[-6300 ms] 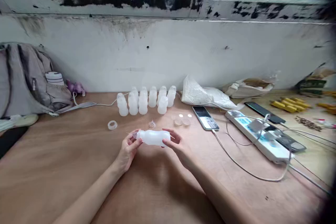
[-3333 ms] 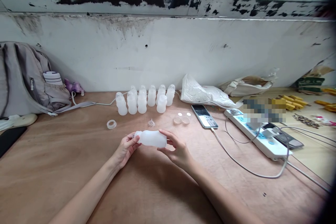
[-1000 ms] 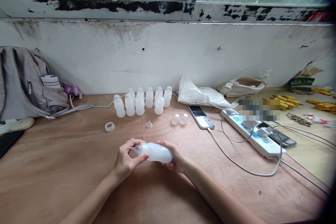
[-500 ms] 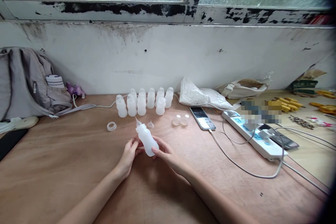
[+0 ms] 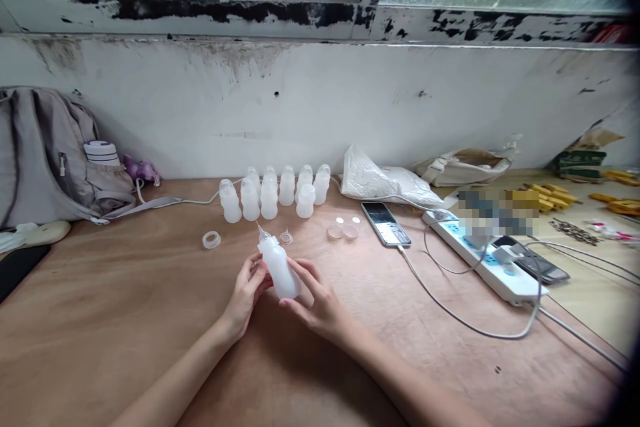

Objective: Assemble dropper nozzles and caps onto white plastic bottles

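In the head view, grasping one frosted white bottle [image 5: 281,271] with the left grip [image 5: 246,295], wrapped around its left side, thumb facing near. Spread about the same bottle's lower right with the right grip [image 5: 323,305], thumb by the base; cannot tell whether clasping or only touching. Tilted, with one clear pointed nozzle [image 5: 263,234] towards the far left and the base towards the near right, above the middle of the worktop [image 5: 125,327].

Beyond, standing upright in a loose group of nine, more frosted bottles [image 5: 269,200]: topped with clear domes on eight, pale and flat on one, at the near right of the group.

Between the group and the hands, lying from left to right: one whitish ring [image 5: 211,239], one small clear tipped piece [image 5: 286,237], then two clear round pieces [image 5: 335,232] side by side, with two small white discs [image 5: 340,220] just beyond.

Farther right, one phone [image 5: 386,224] with a cable [image 5: 440,310] plugged in, then one white power strip [image 5: 517,285], with a second phone [image 5: 553,270] partly hidden behind. At the far right, several yellow pieces [image 5: 553,197], too crowded and blurred to count. Along the wall, one white packet [image 5: 367,177] and one beige bag [image 5: 465,167]; at far left, one grey backpack [image 5: 45,153] and one purple toy [image 5: 140,169].
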Motion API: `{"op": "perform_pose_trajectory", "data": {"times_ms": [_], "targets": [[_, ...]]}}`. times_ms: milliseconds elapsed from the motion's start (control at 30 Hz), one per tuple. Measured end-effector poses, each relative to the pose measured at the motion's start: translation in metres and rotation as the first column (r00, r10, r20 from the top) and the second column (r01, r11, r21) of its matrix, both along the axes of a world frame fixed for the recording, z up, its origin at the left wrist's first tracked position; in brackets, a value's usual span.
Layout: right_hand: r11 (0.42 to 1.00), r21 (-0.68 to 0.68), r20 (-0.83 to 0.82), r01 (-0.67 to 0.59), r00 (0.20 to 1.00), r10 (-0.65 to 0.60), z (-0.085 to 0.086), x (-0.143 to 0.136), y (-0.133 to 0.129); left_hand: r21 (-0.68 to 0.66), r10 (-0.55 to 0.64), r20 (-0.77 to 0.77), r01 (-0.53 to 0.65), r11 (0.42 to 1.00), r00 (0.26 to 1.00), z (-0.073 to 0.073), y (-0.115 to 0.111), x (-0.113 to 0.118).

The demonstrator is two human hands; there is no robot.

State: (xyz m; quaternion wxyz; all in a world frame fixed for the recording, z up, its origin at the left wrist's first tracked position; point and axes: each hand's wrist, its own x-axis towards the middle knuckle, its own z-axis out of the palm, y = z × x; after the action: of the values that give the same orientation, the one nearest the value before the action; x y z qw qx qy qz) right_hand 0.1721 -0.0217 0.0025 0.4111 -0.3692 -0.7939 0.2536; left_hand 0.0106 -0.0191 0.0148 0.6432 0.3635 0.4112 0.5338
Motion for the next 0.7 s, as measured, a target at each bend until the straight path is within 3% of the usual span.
{"op": "perform_pose_trajectory", "data": {"times_ms": [167,300,367,467,567,700], "targets": [[0.997,0.069,0.087,-0.043,0.996,0.037,0.005,0.001,-0.005,-0.107,-0.076,0.075,0.083,0.991,0.994,-0.002,-0.002,0.001],[0.99,0.106,0.14,-0.099,0.987,0.083,0.006,0.001,-0.007,-0.136,-0.111,0.025,0.113,0.984,0.994,0.0,-0.003,0.002],[0.991,0.116,0.14,-0.066,0.989,0.05,0.003,0.001,-0.003,-0.151,-0.126,-0.018,0.122,0.981,0.992,0.001,-0.003,0.002],[0.98,0.086,0.107,0.178,0.977,-0.186,-0.004,0.01,0.012,-0.158,-0.132,-0.096,0.116,0.981,0.987,0.002,-0.003,0.0],[0.893,0.044,0.149,0.448,0.881,-0.449,-0.011,0.031,0.035,-0.053,-0.096,-0.202,0.087,0.995,0.975,0.002,0.0,-0.002],[0.797,0.071,0.242,0.6,0.764,-0.597,-0.017,0.067,0.067,0.037,-0.019,-0.293,0.031,0.999,0.956,0.003,0.002,-0.004]]}}
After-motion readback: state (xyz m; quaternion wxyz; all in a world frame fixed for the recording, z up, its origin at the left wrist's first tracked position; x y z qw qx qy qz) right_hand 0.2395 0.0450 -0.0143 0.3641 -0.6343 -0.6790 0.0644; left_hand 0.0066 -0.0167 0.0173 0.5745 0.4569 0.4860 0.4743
